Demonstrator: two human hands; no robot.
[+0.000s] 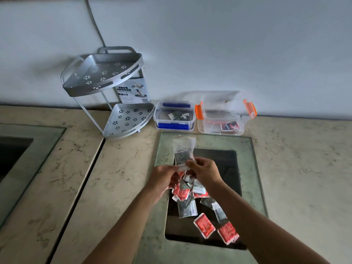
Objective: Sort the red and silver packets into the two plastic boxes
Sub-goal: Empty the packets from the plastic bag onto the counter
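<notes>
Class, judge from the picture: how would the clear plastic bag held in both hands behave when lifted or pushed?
The clear plastic bag is probably floppy: its thin film looks creased above the left hand and right hand. It likely feels light, since only a silver packet shows inside. Its glossy film may be slippery, so a pinch seems wise.

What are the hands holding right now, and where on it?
Both hands, left hand and right hand, pinch the lower end of a clear bag with a silver packet inside; its top stands free.

both hands [185, 173] pinch clear bag [183, 149] above packet pile [198, 199]; two plastic boxes [174, 119] behind.
</notes>
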